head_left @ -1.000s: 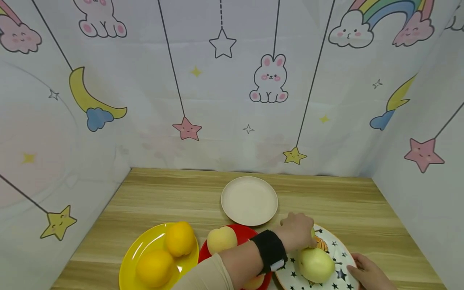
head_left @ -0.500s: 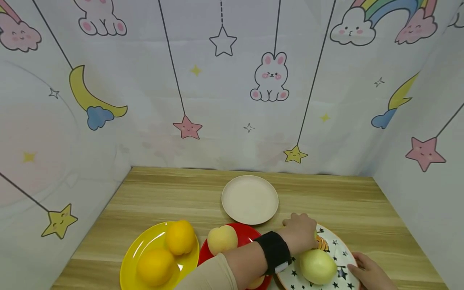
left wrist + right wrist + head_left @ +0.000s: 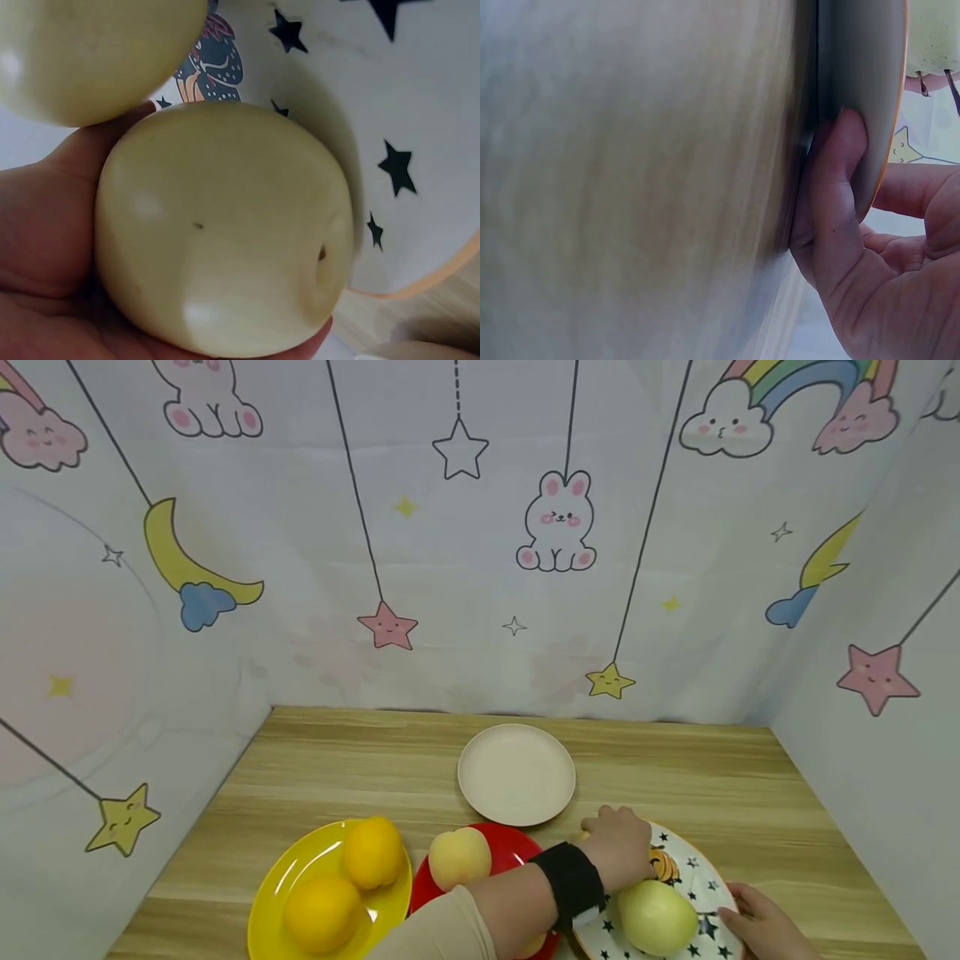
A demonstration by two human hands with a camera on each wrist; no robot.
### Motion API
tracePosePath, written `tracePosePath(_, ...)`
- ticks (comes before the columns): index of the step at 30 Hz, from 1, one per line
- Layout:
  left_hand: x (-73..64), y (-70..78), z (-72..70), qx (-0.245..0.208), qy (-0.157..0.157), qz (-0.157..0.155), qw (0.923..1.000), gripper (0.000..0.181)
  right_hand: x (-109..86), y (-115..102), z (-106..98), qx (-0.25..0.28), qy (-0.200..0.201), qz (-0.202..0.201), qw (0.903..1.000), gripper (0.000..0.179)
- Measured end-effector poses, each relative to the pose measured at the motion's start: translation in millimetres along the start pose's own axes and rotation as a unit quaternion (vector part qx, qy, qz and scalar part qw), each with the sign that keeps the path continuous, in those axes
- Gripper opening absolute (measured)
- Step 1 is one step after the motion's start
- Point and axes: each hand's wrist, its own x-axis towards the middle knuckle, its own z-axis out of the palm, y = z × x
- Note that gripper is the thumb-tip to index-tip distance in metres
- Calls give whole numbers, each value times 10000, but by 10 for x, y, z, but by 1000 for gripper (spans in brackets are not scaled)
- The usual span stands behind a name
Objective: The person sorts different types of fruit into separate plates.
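Note:
In the head view my left hand (image 3: 624,850), with a black band at its wrist, reaches over the white star-patterned plate (image 3: 701,885). It grips a pale yellow-green pear (image 3: 225,225), seen large in the left wrist view, with thumb and fingers curled round its sides. Against that pear and the thumb lies a second pear (image 3: 90,52); in the head view this pear (image 3: 658,917) shows on the plate beside my hand. My right hand (image 3: 765,920) holds the plate's right rim, and the right wrist view has its thumb (image 3: 907,187) and a finger (image 3: 840,172) on either side of the rim.
Left of the star plate is a red plate (image 3: 517,847) with peaches (image 3: 460,857), partly covered by my left forearm. Farther left, a yellow plate (image 3: 279,893) bears two oranges (image 3: 322,912). A beige plate (image 3: 516,775) stands behind. Printed cloth (image 3: 480,552) surrounds the wooden table (image 3: 360,752).
My left hand has shifted slightly down toward the near side over the plate. The visible pear has moved a little right and nearer. My right hand stays on the rim.

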Motion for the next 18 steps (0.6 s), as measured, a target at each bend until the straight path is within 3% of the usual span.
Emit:
tracePosePath(10, 25, 11, 18, -37, 1, -223, 9997, 42, -16, 6, 13, 15, 21, -83, 10000, 46)
tracePosePath(18, 62, -38, 29, -444, 119, 47, 9989, 52, 32, 14, -6, -144, -58, 32, 9999, 52)
